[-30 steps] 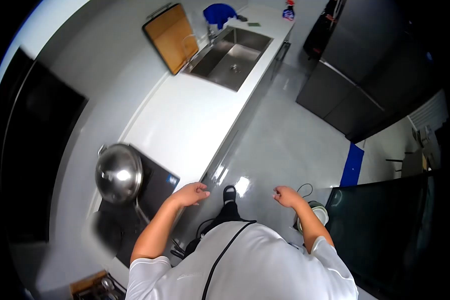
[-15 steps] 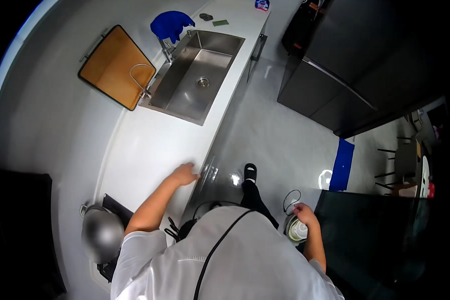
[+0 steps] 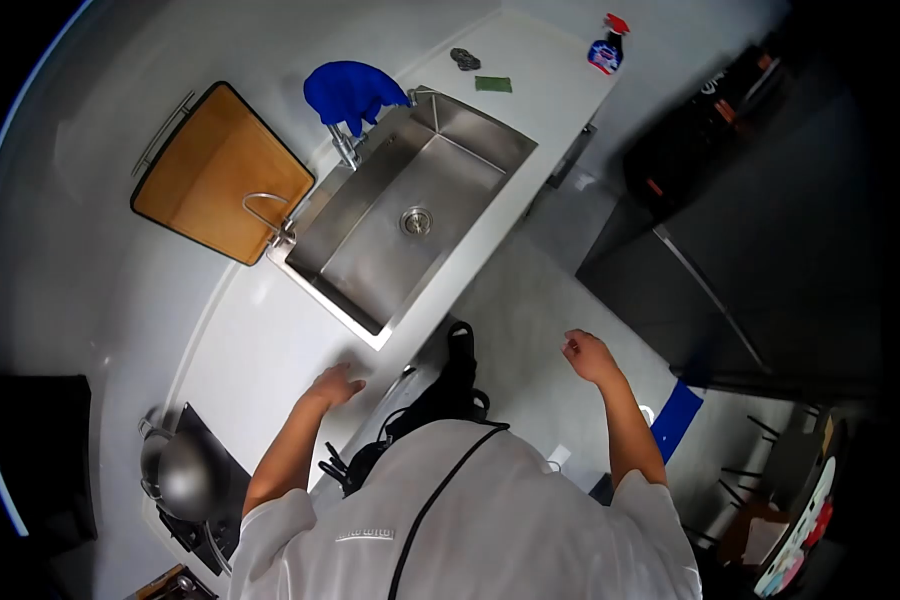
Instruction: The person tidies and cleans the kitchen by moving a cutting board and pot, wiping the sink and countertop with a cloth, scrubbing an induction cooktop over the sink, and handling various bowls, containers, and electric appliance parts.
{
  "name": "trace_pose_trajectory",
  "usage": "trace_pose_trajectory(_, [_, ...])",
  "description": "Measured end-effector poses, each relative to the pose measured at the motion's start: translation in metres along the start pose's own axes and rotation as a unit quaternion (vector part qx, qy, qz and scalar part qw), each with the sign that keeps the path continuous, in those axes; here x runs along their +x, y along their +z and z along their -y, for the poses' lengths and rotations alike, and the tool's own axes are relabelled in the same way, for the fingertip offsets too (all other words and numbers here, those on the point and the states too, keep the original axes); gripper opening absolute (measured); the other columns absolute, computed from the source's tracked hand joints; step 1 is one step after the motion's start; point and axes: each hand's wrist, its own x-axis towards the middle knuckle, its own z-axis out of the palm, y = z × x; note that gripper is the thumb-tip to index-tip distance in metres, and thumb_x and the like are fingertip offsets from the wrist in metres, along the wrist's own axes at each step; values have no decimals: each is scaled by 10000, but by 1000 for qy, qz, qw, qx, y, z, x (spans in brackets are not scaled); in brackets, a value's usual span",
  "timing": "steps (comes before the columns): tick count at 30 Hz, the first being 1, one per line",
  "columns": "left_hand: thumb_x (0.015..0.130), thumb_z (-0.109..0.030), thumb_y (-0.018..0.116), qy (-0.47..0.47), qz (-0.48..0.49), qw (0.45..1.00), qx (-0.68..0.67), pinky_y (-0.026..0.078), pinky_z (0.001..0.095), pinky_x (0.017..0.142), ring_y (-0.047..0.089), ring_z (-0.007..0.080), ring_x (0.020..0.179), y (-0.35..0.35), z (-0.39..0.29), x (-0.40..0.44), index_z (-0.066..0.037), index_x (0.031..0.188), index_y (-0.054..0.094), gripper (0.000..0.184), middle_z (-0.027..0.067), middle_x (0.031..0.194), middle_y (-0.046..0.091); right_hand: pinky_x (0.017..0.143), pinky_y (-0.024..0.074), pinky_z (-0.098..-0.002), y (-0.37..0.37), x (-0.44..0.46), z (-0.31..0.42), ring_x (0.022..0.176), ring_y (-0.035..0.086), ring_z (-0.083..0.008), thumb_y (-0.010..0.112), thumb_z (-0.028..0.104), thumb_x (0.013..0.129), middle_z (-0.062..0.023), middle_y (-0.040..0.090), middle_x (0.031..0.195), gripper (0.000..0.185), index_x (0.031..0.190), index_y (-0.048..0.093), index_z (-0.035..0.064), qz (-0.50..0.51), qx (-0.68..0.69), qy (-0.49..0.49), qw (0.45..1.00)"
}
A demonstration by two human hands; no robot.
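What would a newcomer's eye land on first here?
Probably the bright blue cloth draped over the tall faucet at the back of the sink, and the big steel sink itself, set into the white counter. Next, the orange-brown board propped at the wall beside the sink, then the red-topped spray bottle at the counter's far end.

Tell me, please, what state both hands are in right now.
Left hand: open over the counter, holding nothing visible.
Right hand: loosely open, nothing visible in it.
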Motion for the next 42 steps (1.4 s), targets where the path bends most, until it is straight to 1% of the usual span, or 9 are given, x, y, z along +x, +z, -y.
trace_pose_trajectory(8, [897, -445, 690, 16, -23, 997, -77, 428, 418, 1105, 520, 373, 1329, -98, -70, 73, 9, 1426, 497, 723, 243, 1415, 549, 906, 526, -421, -62, 142, 41, 1041, 659, -342, 668, 222, 893, -176, 682, 1130, 360, 1214, 659, 58, 59, -9, -86, 994])
trace_pose_trajectory(16, [887, -409, 710, 19, -156, 976, -151, 506, 433, 983, 638, 397, 1149, -122, -109, 121, 11, 1410, 505, 702, 278, 1265, 633, 800, 536, -440, -117, 342, 27, 893, 672, -342, 695, 213, 863, -137, 705, 954, 248, 1062, 688, 66, -5, -93, -211, 973])
trace_pose_trajectory(19, [879, -401, 712, -28, -186, 966, -176, 510, 443, 957, 638, 410, 1121, -110, -115, 126, 17, 1369, 527, 670, 271, 1202, 657, 782, 531, -448, -139, 457, 43, 839, 664, -355, 686, 181, 851, -143, 681, 847, 163, 964, 686, 63, -39, -88, -257, 962])
trace_pose_trajectory(23, [907, -363, 699, -61, -207, 948, -234, 511, 430, 977, 638, 382, 1163, -32, -101, 133, -1, 1353, 545, 595, 254, 1224, 664, 852, 529, -463, -151, 631, 56, 954, 651, -356, 686, 138, 827, -148, 691, 990, 186, 1011, 695, 113, -165, -129, -302, 930])
trace_pose_trajectory(26, [938, -358, 698, -276, -145, 905, -291, 486, 380, 1033, 621, 315, 1211, -93, -223, 82, -59, 1397, 523, 575, 186, 1277, 656, 871, 532, -464, -176, 703, 87, 1007, 647, -346, 687, 132, 826, -157, 665, 1064, 269, 1086, 647, 78, -199, -195, -287, 916])
trace_pose_trajectory(27, [934, -343, 705, -269, -155, 901, -302, 507, 372, 1004, 638, 297, 1191, -78, -231, 85, -41, 1396, 522, 582, 191, 1289, 650, 876, 534, -464, -180, 722, 90, 1021, 647, -343, 685, 134, 828, -160, 658, 1069, 284, 1099, 631, 66, -236, -212, -300, 900])
trace_pose_trajectory(36, [909, -326, 719, -288, -191, 816, -463, 552, 384, 901, 689, 304, 1051, -48, -330, 62, -7, 1387, 534, 604, 211, 1253, 661, 812, 547, -476, -186, 792, 80, 911, 679, -376, 660, 157, 862, -194, 688, 981, 182, 992, 682, 32, -62, -270, -276, 920])
trace_pose_trajectory(39, [908, -319, 715, -303, -223, 806, -456, 555, 389, 890, 700, 317, 1029, -36, -344, 57, 1, 1376, 541, 593, 221, 1235, 671, 785, 543, -458, -184, 788, 96, 902, 685, -358, 658, 161, 868, -197, 690, 922, 170, 963, 692, 24, -138, -90, -264, 950])
trace_pose_trajectory(42, [908, -318, 710, -322, -242, 787, -467, 557, 394, 878, 708, 323, 1014, -29, -360, 44, 7, 1369, 546, 588, 229, 1217, 679, 827, 542, -470, -191, 753, 162, 949, 673, -382, 652, 153, 861, -181, 701, 1004, 244, 1089, 696, 79, -110, -37, -333, 936])
